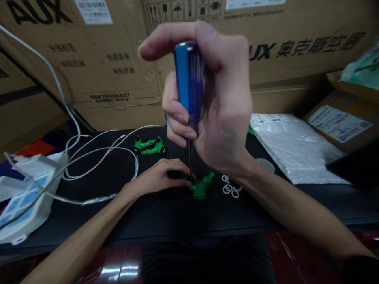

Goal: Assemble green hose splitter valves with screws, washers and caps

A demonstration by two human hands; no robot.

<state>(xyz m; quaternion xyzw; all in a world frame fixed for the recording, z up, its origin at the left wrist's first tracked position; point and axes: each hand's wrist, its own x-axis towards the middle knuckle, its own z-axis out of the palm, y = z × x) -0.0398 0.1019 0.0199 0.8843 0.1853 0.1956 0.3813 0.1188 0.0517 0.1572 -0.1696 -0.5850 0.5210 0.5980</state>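
My right hand (220,106) is wrapped round the blue handle of a screwdriver (189,81), held upright and close to the camera. Its thin shaft runs down, and its tip meets a green plastic fitting (201,186) on the black table (177,215). My left hand (161,176) lies on the table with its fingers curled on the left end of that fitting, pinning it down. Part of the fitting is hidden under those fingers. A few small white rings (231,187) lie just right of the fitting.
Another green and black fitting (149,145) lies further back. White cables (97,157) loop over the table's left half beside a white and blue packet (25,197). A plastic-wrapped white pack (291,148) sits at the right. Cardboard boxes (112,59) wall the back.
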